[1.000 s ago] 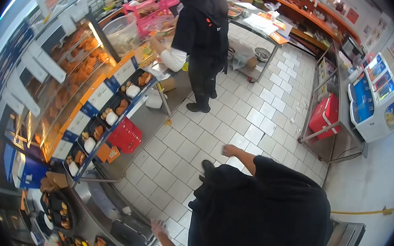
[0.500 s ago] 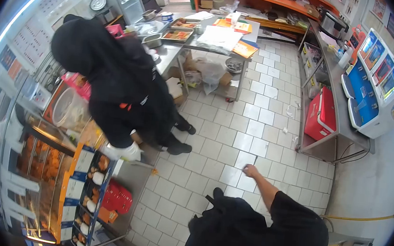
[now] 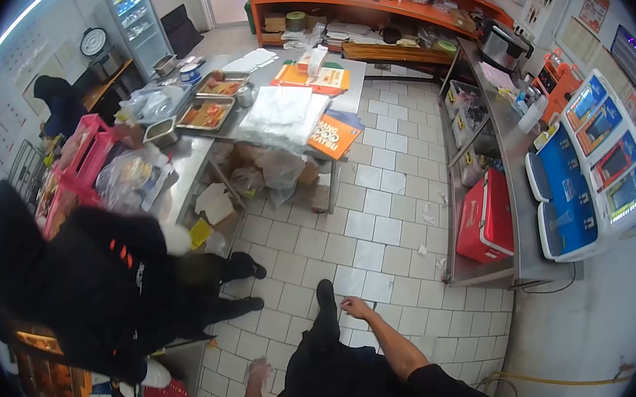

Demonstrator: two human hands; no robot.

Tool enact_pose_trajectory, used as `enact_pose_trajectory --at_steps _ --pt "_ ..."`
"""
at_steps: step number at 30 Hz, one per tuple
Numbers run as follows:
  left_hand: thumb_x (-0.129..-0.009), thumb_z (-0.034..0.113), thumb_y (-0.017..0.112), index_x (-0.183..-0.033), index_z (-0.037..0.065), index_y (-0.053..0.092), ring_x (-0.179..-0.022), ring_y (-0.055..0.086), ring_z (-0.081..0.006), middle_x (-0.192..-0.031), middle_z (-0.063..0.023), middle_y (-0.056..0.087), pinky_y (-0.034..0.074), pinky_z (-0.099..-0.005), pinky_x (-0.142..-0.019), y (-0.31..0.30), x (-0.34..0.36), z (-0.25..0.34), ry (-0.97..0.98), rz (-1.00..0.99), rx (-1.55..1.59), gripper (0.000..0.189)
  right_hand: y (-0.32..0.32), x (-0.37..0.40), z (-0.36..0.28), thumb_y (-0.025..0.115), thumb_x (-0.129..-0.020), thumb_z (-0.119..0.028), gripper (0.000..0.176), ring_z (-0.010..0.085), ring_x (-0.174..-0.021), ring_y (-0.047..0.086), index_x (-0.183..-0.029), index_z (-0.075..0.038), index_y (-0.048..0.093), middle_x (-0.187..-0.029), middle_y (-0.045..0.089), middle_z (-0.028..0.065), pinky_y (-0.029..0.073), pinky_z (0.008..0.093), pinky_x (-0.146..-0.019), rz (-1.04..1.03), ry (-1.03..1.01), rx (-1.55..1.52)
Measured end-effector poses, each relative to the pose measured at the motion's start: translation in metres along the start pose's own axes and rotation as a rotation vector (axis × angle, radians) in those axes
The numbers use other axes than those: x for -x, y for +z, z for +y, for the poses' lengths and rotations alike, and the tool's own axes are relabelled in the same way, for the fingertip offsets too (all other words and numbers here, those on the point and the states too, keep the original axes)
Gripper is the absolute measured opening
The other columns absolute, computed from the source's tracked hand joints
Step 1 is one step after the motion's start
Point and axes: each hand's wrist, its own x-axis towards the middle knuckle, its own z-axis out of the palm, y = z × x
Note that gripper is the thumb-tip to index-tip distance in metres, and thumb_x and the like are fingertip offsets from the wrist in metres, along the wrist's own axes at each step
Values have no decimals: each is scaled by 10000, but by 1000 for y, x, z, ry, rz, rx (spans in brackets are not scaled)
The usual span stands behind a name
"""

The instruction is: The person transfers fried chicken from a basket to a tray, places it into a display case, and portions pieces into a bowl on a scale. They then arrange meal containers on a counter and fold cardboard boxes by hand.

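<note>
My right hand (image 3: 356, 307) hangs in front of my body above the floor tiles, its fingers curled closed. Whether something small is inside them I cannot make out. Lower down on the other side, my left hand (image 3: 259, 370) hangs near my leg. It is blurred, so its fingers do not show clearly. Neither hand touches a table or shelf. My black shoe (image 3: 326, 299) is stepping forward beside the right hand.
Close on the left stands a co-worker in black (image 3: 88, 276). Ahead is a steel table with food trays (image 3: 208, 111), a plastic-wrapped white stack (image 3: 284, 115) and orange boxes (image 3: 335, 135). A red cooler (image 3: 489, 215) sits under the right counter. Another person (image 3: 59, 101) is farther back.
I have walked forward, so the steel table is nearer and the co-worker has passed to my lower left. My left hand has come into view. The right hand stays curled.
</note>
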Motion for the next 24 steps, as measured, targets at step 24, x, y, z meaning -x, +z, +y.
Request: enact_pose_trajectory --at_steps 24 --pt "-950 544 546 -972 40 677 -621 497 -78 -747 -2 563 404 -228 -548 523 -15 784 520 -605 21 522 -502 -104 70 585 -926 -269 240 217 -776 661 -1048 -64 609 -934 682 90 536 396 -670 496 683 -621"
